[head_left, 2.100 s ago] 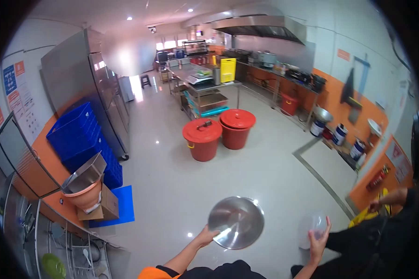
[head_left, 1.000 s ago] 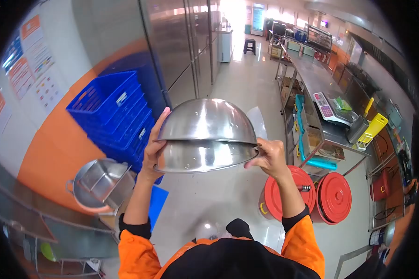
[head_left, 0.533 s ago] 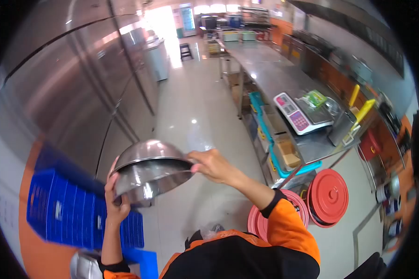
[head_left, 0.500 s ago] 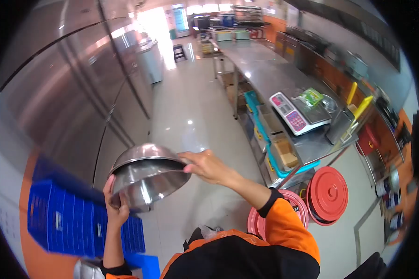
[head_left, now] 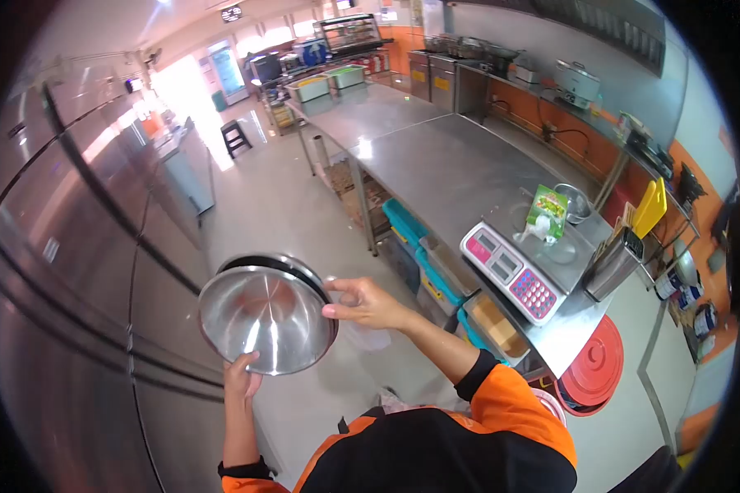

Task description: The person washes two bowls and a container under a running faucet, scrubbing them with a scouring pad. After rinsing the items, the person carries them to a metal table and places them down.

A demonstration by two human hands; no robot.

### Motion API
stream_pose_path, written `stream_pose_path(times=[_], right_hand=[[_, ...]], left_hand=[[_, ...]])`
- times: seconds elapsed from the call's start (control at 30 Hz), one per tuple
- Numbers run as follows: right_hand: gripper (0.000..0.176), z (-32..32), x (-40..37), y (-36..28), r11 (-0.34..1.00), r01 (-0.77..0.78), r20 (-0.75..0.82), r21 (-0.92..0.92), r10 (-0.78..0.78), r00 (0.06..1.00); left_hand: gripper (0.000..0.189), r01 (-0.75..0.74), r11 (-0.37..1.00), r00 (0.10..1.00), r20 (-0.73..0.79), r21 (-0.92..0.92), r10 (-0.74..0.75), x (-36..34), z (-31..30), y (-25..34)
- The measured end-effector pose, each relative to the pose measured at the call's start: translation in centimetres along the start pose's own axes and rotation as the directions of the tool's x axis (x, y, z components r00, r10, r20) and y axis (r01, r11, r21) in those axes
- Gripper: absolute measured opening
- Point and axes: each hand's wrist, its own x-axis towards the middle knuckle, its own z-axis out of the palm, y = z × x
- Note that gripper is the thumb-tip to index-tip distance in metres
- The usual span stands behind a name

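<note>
Two round steel bowls, one behind the other, are held up in front of my body. The front steel bowl (head_left: pixel 267 324) shows its shiny inside, tilted toward me. My left hand (head_left: pixel 242 378) grips its lower rim, with the thumb over the inside. At the right rim, my right hand (head_left: pixel 362 304) pinches the bowls' edge between thumb and fingers. The dark rim of the rear bowl shows above and to the right of the front one.
A steel table (head_left: pixel 436 156) on the right bears a scale (head_left: pixel 514 271), a green packet (head_left: pixel 547 209) and a knife holder (head_left: pixel 617 263). Steel cabinet doors (head_left: pixel 82 329) stand close on the left. A red lidded bin (head_left: pixel 592 366) is at lower right.
The bowls have turned so that the front one's inside faces me. My left hand has moved right along the lower rim. The view has swung right, and the blue crates are out of sight.
</note>
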Motion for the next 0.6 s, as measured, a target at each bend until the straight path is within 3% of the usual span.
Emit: stream_pose_path(times=[0.07, 0.13, 0.17, 0.23, 0.27, 0.3, 0.37, 0.4, 0.43, 0.5, 0.53, 0.57, 0.6], right_hand=[[0.054, -4.8, 2.2, 1.5, 0.995, -0.084, -0.033, 0.048, 0.086, 0.996], [0.053, -9.5, 3.9, 2.8, 0.985, -0.139, -0.078, 0.106, 0.148, 0.986], [0.047, -11.8, 4.6, 3.5, 0.983, -0.186, -0.142, 0.008, 0.185, 0.972], [0.035, -15.9, 6.2, 5.1, 0.938, -0.303, -0.283, -0.171, 0.248, 0.927], [0.026, -17.2, 6.7, 7.2, 0.921, -0.353, -0.412, -0.164, 0.262, 0.873], [0.026, -19.2, 7.3, 9.2, 0.916, -0.367, -0.442, -0.164, 0.264, 0.857], [0.022, -22.6, 7.4, 13.8, 0.895, -0.432, -0.691, 0.115, 0.384, 0.612], [0.020, -24.9, 6.9, 17.0, 0.868, -0.491, -0.828, -0.072, 0.223, 0.515], [0.020, -26.1, 6.9, 14.5, 0.800, -0.521, -0.870, -0.299, -0.004, 0.492], [0.041, -28.9, 6.0, 16.4, 0.724, -0.538, -0.889, -0.433, -0.243, 0.388], [0.049, -29.2, 6.1, 15.7, 0.666, -0.606, -0.897, -0.434, -0.259, 0.358], [0.058, -29.5, 6.5, 15.1, 0.600, -0.671, -0.900, -0.436, -0.284, 0.331], [0.058, -29.6, 7.0, 15.8, 0.592, -0.686, -0.906, -0.423, -0.288, 0.311]], left_hand=[[0.052, 0.051, 0.998, 0.981, 0.187, -0.037, -0.043, 6.6, 3.0, -1.0], [0.051, 0.144, 0.989, 0.955, 0.264, -0.019, -0.134, 12.7, 5.6, -2.4], [0.050, 0.216, 0.976, 0.927, 0.313, 0.009, -0.208, 16.0, 7.0, -3.1], [0.051, 0.201, 0.980, 0.887, 0.424, 0.004, -0.183, 21.6, 11.2, -5.2], [0.053, 0.227, 0.973, 0.864, 0.455, 0.026, -0.214, 24.0, 13.4, -6.4], [0.054, 0.256, 0.965, 0.841, 0.481, 0.049, -0.247, 26.2, 15.6, -7.5], [0.055, 0.289, 0.949, 0.821, 0.478, 0.125, -0.313, 31.7, 17.8, -11.1], [0.056, 0.287, 0.939, 0.819, 0.460, 0.189, -0.343, 34.7, 19.3, -12.5], [0.056, 0.299, 0.932, 0.806, 0.470, 0.203, -0.361, 37.0, 21.0, -13.4], [0.059, 0.133, 0.941, 0.883, 0.393, 0.310, -0.255, 40.9, 24.2, -14.9], [0.059, 0.145, 0.935, 0.871, 0.406, 0.323, -0.275, 42.7, 25.9, -15.6], [0.063, -0.320, 0.852, 0.752, 0.658, 0.415, -0.037, 44.4, 27.8, -16.4], [0.066, -0.724, 0.607, 0.481, 0.870, 0.327, 0.105, 45.7, 29.2, -17.2]])
